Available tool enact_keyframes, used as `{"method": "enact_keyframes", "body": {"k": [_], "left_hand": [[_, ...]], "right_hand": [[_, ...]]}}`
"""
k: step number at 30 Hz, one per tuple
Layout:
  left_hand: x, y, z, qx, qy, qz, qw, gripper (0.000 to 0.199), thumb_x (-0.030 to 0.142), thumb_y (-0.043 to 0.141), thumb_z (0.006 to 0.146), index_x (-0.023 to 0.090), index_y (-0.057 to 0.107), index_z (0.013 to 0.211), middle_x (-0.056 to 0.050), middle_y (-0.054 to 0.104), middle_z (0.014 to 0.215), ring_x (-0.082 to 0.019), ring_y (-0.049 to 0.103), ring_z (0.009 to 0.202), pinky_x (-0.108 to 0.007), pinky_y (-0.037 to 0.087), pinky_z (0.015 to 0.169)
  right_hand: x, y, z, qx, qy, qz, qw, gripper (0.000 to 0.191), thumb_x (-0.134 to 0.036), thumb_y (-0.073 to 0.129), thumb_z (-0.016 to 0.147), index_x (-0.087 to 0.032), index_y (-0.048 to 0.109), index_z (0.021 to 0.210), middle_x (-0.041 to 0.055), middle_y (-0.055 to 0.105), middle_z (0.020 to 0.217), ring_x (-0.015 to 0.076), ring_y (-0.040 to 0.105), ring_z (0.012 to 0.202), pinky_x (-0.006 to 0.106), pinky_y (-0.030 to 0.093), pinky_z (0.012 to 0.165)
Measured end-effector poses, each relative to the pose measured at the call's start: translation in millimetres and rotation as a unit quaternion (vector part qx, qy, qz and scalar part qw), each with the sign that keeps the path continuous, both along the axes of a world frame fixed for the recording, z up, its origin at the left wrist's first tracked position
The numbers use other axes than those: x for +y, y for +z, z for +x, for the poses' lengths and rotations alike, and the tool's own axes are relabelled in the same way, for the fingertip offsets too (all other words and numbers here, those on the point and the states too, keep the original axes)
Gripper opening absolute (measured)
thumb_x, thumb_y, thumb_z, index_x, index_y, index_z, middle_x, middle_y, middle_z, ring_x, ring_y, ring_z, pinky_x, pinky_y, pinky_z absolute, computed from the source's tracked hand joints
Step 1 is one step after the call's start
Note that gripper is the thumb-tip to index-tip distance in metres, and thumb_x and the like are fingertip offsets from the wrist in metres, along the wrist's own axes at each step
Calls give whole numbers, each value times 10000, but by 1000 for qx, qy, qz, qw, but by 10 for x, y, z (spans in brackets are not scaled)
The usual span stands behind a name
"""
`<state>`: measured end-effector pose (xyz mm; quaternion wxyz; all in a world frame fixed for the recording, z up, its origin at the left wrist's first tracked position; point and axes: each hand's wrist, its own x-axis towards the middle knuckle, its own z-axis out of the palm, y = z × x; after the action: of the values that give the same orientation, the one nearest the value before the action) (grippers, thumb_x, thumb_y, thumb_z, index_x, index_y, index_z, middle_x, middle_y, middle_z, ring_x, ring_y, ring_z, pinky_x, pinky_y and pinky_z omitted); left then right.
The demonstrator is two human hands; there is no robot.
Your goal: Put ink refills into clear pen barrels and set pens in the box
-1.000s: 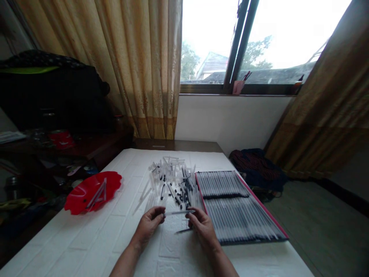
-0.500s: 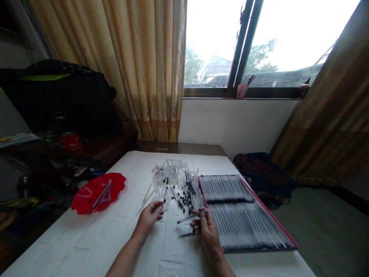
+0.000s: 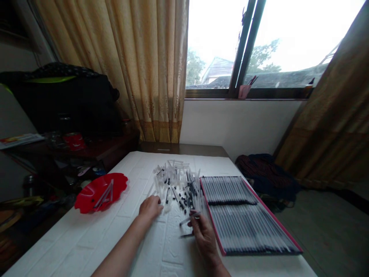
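Note:
My left hand [image 3: 150, 207] is at the near left edge of a loose pile of clear pen barrels [image 3: 175, 169] and small black pen parts [image 3: 191, 188]. Its fingers curl down and in, and whatever lies between them is hidden. In my right hand [image 3: 204, 232], closed between thumb and fingers, is a slim pen [image 3: 186, 221] with a dark tip pointing left. A second dark-tipped piece [image 3: 186, 236] sticks out below, by the lower fingers; its hold is unclear. Right of that hand lies a red-edged tray [image 3: 216, 239] filled with two rows of clear pens [image 3: 248, 219].
A red scalloped dish [image 3: 83, 196] with a few clear barrels stands on the white table [image 3: 170, 252] at left. Behind it is a dark desk [image 3: 115, 148] with a covered screen. Curtains and a window are at the back, and dark cloth [image 3: 265, 177] lies beyond the table's right edge.
My left hand has turned palm down and moved slightly up toward the pile's left edge. My right hand keeps the pen, nearly in place. The whole view has shifted a little.

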<state>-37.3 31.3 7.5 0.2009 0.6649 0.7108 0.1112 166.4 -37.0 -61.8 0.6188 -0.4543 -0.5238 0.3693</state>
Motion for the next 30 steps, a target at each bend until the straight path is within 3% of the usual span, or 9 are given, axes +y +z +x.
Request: {"method": "enact_keyframes", "body": {"k": [5, 7, 10, 14, 17, 21, 22, 25, 30], "left_hand": [[116, -26, -69, -60, 22, -30, 997, 291, 311, 565, 883, 180, 555, 1143, -62, 592, 1155, -206, 611, 961, -404, 519, 798], [119, -25, -101, -111, 33, -18, 993, 219, 299, 613, 844, 166, 610, 1017, -44, 635, 1047, -206, 615, 932, -370, 506, 787], [41, -9, -123, -215, 54, 13, 975, 146, 311, 671, 745, 192, 620, 812, 2, 663, 836, -196, 624, 863, -265, 468, 693], [-237, -36, -48, -376, 76, 12, 923, 418, 504, 584, 717, 194, 593, 997, -35, 681, 888, -173, 649, 735, -219, 416, 504], [-481, -116, 47, -466, 91, -2, 880, 577, 594, 565, 688, 201, 586, 1111, -73, 679, 985, -155, 653, 762, -212, 432, 551], [-641, -246, 109, -588, 142, -28, 796, 559, 534, 718, 581, 214, 658, 1036, -50, 672, 924, -132, 613, 712, -201, 419, 546], [-646, -271, 106, -590, 142, -21, 794, 543, 521, 731, 568, 214, 676, 1013, -38, 667, 876, -132, 598, 697, -202, 418, 538], [-624, -301, 67, -548, 104, 24, 830, 504, 521, 724, 557, 205, 720, 949, -17, 630, 748, -147, 563, 663, -216, 426, 503], [-625, -238, -19, -508, 47, 71, 857, 363, 442, 709, 582, 219, 752, 864, -28, 595, 863, -149, 557, 681, -225, 463, 495]], "right_hand": [[-15, 45, -52, -102, 12, 20, 995, 289, -434, 482, 891, -207, 656, 938, 78, 704, 906, 215, 667, 821, 270, 517, 695], [-37, 84, -74, -124, 0, 36, 992, 274, -407, 456, 907, -219, 651, 948, 71, 713, 903, 223, 666, 872, 277, 510, 740], [-67, 145, -108, -144, -19, 53, 988, 263, -388, 443, 911, -224, 645, 953, 60, 718, 828, 208, 681, 767, 261, 523, 681], [-89, 161, -189, -193, -17, 94, 977, 260, -321, 452, 896, -228, 659, 1022, 73, 723, 903, 212, 688, 803, 265, 535, 700], [-97, 109, -266, -225, 14, 124, 966, 289, -273, 461, 884, -217, 648, 1098, 83, 722, 967, 219, 684, 888, 270, 531, 758], [-100, 36, -312, -218, 14, 91, 972, 254, -303, 483, 879, -184, 654, 1024, 52, 714, 724, 183, 675, 598, 234, 529, 565], [-99, 26, -311, -212, 10, 89, 973, 240, -310, 491, 876, -186, 658, 995, 47, 709, 702, 177, 665, 567, 230, 524, 543], [-95, 13, -289, -203, 5, 111, 973, 209, -287, 516, 862, -214, 669, 985, 63, 734, 820, 190, 693, 678, 236, 540, 618], [-94, 7, -265, -227, 23, 124, 966, 234, -221, 526, 856, -267, 673, 1033, 46, 733, 890, 194, 695, 804, 238, 535, 698]]}}
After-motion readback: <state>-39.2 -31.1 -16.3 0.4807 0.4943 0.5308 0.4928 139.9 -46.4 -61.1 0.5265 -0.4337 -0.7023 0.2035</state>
